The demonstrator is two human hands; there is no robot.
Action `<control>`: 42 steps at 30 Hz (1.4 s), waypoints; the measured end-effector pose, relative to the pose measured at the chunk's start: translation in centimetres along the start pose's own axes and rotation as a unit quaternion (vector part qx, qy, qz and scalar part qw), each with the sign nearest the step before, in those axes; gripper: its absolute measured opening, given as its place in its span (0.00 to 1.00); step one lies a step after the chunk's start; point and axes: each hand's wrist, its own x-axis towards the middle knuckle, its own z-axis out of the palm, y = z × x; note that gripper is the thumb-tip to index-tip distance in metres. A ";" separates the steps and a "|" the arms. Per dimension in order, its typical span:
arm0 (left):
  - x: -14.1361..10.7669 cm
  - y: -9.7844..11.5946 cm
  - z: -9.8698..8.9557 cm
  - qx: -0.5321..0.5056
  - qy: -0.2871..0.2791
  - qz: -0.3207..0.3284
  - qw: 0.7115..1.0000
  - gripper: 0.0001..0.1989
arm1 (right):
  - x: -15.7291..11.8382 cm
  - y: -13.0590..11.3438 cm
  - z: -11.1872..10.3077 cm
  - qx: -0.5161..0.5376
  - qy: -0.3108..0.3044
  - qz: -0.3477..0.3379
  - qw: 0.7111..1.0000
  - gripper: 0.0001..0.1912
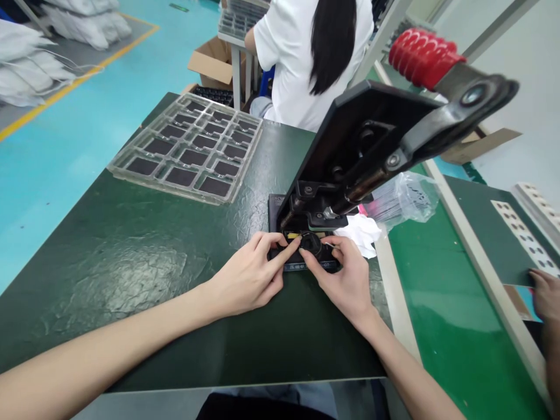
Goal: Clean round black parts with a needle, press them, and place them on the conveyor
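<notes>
Head view looks down on both hands at a dark green workbench. The left hand is half open, with its fingers loosely curled and the index finger stretched out, its tip at the round black part. The right hand is closed more tightly, with its thumb and fingers coming together around the same part from the other side. A thin metal pin shows beside those fingers, but whether they hold it is hard to tell.

The round black part sits in a black holder on the base of a hand press, right under the raised press arm, which has a red rubber handle. A small yellow piece lies in the holder.

A clear plastic tray with dark squares lies on the bench to the left. A white cloth and a clear plastic bag lie by the press. A co-worker in a white shirt sits beyond the bench, and another person's hand shows at the right edge.
</notes>
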 end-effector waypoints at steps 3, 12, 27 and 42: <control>0.0 0.0 0.2 -0.001 0.005 -0.007 1.000 0.32 | 0.1 -0.4 0.0 -0.021 0.008 -0.004 1.000 0.22; -0.1 -0.2 0.5 0.003 0.013 -0.003 1.000 0.30 | 0.8 -0.2 0.2 -0.044 0.012 -0.027 0.999 0.18; 0.1 -0.5 0.4 0.019 0.031 0.018 0.999 0.29 | 2.1 -0.9 0.3 -0.098 -0.009 0.025 0.995 0.16; 0.0 -1.6 -0.1 0.031 0.056 0.033 0.997 0.24 | 2.1 -1.5 -1.5 0.148 -0.013 0.071 0.986 0.13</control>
